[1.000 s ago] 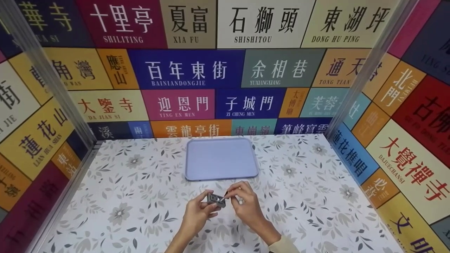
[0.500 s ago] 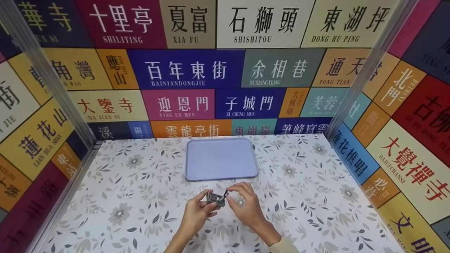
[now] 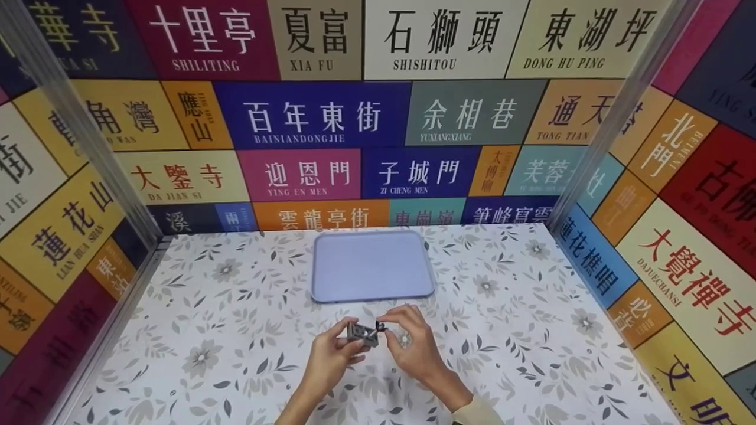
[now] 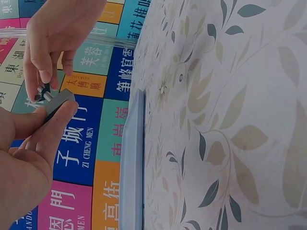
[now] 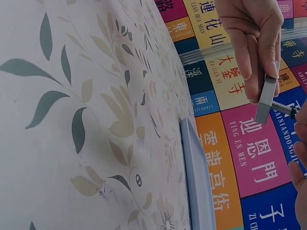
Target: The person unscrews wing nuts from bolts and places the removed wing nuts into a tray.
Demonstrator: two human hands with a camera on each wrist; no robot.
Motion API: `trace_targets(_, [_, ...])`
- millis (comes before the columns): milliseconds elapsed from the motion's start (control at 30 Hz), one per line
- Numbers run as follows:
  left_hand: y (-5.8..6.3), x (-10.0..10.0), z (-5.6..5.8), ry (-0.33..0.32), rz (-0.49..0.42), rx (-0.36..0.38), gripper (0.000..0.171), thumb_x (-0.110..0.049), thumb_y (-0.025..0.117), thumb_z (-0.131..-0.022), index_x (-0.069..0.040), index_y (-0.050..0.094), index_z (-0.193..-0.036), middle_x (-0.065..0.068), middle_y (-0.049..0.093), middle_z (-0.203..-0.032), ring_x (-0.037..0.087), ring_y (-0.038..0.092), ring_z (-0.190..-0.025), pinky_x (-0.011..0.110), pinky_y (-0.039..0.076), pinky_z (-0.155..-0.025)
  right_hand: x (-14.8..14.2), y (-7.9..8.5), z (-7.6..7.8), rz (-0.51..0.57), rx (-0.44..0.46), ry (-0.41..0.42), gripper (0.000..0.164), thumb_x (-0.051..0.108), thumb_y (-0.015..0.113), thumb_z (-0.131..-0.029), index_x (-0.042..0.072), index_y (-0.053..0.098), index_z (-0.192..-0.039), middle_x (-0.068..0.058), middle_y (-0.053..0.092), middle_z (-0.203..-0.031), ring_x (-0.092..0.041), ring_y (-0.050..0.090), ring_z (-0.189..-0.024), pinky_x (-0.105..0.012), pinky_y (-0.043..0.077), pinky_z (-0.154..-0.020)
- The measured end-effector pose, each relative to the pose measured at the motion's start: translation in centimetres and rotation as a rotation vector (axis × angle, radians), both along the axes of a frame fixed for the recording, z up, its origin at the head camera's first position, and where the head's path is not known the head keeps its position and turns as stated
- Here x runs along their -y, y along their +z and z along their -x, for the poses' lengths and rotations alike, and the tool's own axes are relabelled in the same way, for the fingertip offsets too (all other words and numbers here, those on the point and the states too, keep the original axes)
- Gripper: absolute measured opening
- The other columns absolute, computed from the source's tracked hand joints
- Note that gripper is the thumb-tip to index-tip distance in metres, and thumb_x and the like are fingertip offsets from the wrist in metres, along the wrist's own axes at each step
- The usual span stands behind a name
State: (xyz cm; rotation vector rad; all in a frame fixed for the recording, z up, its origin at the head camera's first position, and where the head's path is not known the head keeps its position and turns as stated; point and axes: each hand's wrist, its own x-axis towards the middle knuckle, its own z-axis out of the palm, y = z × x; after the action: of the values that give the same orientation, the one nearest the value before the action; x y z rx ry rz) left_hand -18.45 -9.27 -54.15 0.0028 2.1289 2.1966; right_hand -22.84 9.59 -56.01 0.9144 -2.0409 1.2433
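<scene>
My left hand (image 3: 331,357) grips a small grey metal block (image 3: 361,334) by its edges, between thumb and fingers, above the table. Holes show in the block's face in the head view. A wing screw (image 5: 283,109) with a silver threaded shank and a black winged head (image 4: 43,91) sticks out from the block. How deep the shank sits in it I cannot tell. Right beside the block, my right hand (image 3: 416,345) has thumb and index finger around that black head, pinching it. In the right wrist view, the right fingers (image 5: 301,136) partly cover the head.
A pale lavender tray (image 3: 372,268) lies behind the hands on the flower-patterned tabletop (image 3: 236,342). Panels with printed signs (image 3: 313,115) enclose the table at the back and both sides, with clear strips at the corners.
The black winged head has turned, and more of it shows between the right fingers. The right thumb and index finger have shifted around it. The left hand and block stay nearly still.
</scene>
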Motion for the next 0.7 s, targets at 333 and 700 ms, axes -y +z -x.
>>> trace_targets(333, [0.07,-0.13,0.06,0.002,0.024,-0.023,0.044,0.006,0.063,-0.093,0.009,0.052,-0.136,0.03,0.073,-0.105,0.029,0.077,-0.089,0.029,0.067,-0.076,0.29,0.23,0.38,0.046,-0.096,0.036,0.032,-0.018,0.071,-0.076,0.008,0.074,-0.095,-0.007,0.067,-0.096,-0.022,0.061,-0.093,-0.024,0.054,-0.084])
trace_targets(700, [0.27,-0.1,-0.19,-0.01,0.04,-0.036,0.047,0.006,0.063,-0.093,0.01,0.05,-0.138,0.03,0.073,-0.103,0.032,0.077,-0.091,0.03,0.067,-0.076,0.27,0.28,0.53,0.072,-0.128,0.039,0.032,-0.018,0.073,-0.076,0.012,0.073,-0.087,-0.005,0.066,-0.093,-0.02,0.059,-0.09,-0.023,0.054,-0.081])
